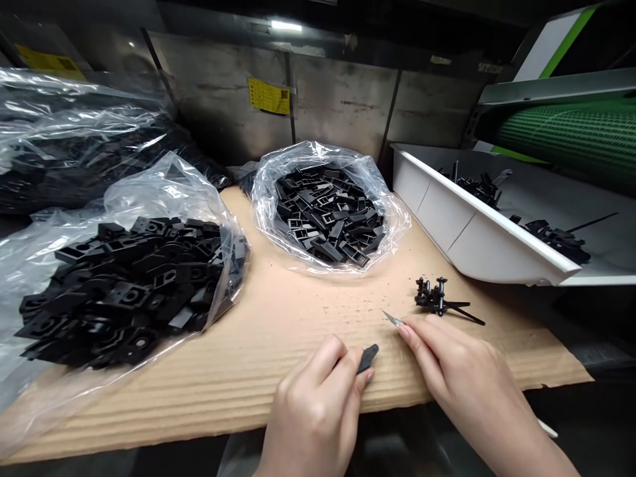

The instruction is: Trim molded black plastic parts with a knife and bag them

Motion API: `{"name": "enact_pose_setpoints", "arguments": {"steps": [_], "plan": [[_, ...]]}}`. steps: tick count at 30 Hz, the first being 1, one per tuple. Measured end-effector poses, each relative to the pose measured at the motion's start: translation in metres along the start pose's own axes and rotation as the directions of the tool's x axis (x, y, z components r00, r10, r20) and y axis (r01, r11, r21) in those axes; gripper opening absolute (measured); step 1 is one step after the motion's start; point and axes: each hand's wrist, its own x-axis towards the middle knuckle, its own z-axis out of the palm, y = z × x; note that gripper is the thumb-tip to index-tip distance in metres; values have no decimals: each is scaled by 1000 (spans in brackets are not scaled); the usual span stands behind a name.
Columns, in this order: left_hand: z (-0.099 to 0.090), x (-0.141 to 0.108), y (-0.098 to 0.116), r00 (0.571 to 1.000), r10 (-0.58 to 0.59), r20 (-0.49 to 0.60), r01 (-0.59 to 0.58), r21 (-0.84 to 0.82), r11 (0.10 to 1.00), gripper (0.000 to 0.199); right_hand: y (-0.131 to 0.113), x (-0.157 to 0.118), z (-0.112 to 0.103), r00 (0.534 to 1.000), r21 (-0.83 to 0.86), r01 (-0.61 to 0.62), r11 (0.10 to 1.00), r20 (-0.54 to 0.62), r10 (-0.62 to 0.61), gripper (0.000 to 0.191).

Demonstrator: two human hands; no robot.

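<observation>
My left hand (318,397) is closed round a small black plastic part (368,358), whose end sticks out to the right between thumb and fingers. To the right, my right hand (454,364) pinches a small knife (392,319) with a pointed metal blade aimed up and left. Blade and part are apart. Just beyond my right hand, a black branched plastic piece (433,296) rests on the cardboard (288,318). Small dark crumbs are scattered on the cardboard in front of the blade.
An open clear bag of black parts (332,215) stands at the back centre. Another bag of black parts (129,291) lies open at the left, with a larger bag (84,146) behind. A white tray (477,232) with black pieces is at the right, below a green roller (571,136).
</observation>
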Motion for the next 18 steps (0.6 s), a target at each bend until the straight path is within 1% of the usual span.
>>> {"name": "enact_pose_setpoints", "arguments": {"steps": [4, 8, 10, 14, 18], "plan": [[-1, 0, 0, 1000, -18, 12, 18, -20, 1000, 18, 1, -5, -3, 998, 81, 51, 995, 36, -54, 21], [0, 0, 0, 1000, -18, -16, 18, -15, 1000, 17, -1, -16, -5, 990, 174, 99, 980, 81, -115, 20], [0, -1, 0, 999, -12, -32, 11, -5, 1000, 17, -2, -20, -6, 985, 195, 115, 974, 104, -137, 21], [1, -2, 0, 999, 5, -49, -4, 9, 1000, 16, -2, -19, -5, 982, 148, 118, 982, 127, -137, 23], [0, -1, 0, 1000, 16, -24, -15, 6, 1000, 16, 0, -15, 0, 990, 61, 97, 993, 93, -103, 25]]}}
